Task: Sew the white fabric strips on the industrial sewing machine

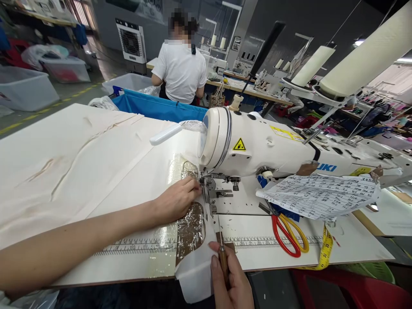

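My left hand lies beside the needle area of a white sewing machine, its fingers pressed together at the edge of the pale fabric; what they pinch is too small to tell. Near the table's front edge, my right hand is wrapped round the wooden handle of an awl, whose thin metal shaft points up toward the presser foot. A narrow piece of white fabric runs from the machine down past the table edge, beside my right hand. More pale fabric spreads over the table at the left.
Red-and-yellow scissors, a yellow tape measure and a written paper sheet are right of the needle. Thread cones stand above the machine. Behind it are a blue cloth bin and a person in a white shirt.
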Demonstrator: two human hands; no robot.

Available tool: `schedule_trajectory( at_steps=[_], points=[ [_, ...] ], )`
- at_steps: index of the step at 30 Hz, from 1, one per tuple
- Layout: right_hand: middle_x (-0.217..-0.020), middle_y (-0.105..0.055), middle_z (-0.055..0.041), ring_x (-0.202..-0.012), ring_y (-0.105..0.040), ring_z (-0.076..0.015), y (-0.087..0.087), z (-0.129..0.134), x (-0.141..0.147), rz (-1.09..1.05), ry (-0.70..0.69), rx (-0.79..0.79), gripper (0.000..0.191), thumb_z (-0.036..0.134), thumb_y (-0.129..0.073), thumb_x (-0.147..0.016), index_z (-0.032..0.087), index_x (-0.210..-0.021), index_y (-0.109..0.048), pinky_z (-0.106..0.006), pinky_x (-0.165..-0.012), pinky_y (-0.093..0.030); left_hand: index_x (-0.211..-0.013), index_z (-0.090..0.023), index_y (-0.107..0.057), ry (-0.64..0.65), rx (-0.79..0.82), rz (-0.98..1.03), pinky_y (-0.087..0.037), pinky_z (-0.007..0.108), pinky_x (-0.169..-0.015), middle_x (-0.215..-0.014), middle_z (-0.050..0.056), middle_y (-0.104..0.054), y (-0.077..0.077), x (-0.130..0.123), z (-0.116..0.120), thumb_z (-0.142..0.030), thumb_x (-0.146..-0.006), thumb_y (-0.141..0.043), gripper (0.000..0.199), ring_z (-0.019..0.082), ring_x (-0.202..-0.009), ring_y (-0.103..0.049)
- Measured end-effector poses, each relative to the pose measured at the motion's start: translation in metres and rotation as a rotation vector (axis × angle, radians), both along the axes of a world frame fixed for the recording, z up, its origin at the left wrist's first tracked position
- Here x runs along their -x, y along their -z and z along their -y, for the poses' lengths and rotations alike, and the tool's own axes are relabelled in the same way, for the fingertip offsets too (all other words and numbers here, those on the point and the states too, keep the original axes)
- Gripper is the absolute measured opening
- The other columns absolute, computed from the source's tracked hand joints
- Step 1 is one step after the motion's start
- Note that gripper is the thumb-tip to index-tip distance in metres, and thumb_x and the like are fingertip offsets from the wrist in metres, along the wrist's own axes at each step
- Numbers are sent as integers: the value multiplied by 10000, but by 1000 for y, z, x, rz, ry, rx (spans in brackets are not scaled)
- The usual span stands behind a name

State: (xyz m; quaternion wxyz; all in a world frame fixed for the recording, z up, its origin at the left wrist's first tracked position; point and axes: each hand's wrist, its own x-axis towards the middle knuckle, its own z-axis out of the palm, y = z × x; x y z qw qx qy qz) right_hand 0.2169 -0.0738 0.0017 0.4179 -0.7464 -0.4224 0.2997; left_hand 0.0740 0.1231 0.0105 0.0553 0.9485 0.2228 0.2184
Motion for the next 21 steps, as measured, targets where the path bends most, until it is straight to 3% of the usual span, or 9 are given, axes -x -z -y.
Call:
schedule_trajectory(
  at_steps=[6,12,18,21],
  points=[
    [-1206,-717,-72,-1049,-695,-224,0,-6,0,-102,-16,-1,465,601,-484,-922,237,-1144,-669,-188,-698,-543,-1124,-74,-631,105,0,53,-550,391,-905,-1084,128,-616,1,4,-6,-2,-891,-375,353,218,-1003,-545],
    [-1186,-716,-44,-1086,-658,-214,-9,-20,1,-40,-70,-30,437,570,-441,-941,253,-1159,-647,-230,-843,-513,-1156,-68,-620,-16,-50,-5,-555,425,-824,-1107,151,-600,1,3,-4,-27,-898,-388,349,260,-1019,-541],
    [-1055,-746,-39,-958,-687,-223,-12,-31,1,13,-79,-20,421,561,-424,-954,274,-1149,-664,-256,-763,-516,-1091,-71,-620,95,-35,93,-537,371,-819,-1016,122,-621,-1,6,-3,-16,-881,-380,324,213,-925,-546],
    [-1095,-736,-53,-960,-686,-229,-8,-37,-1,47,-97,-54,396,524,-434,-960,265,-1148,-668,-261,-731,-520,-1067,-83,-632,106,-29,60,-534,378,-843,-1038,122,-626,1,6,-4,-53,-898,-399,289,221,-956,-564]
  ],
)
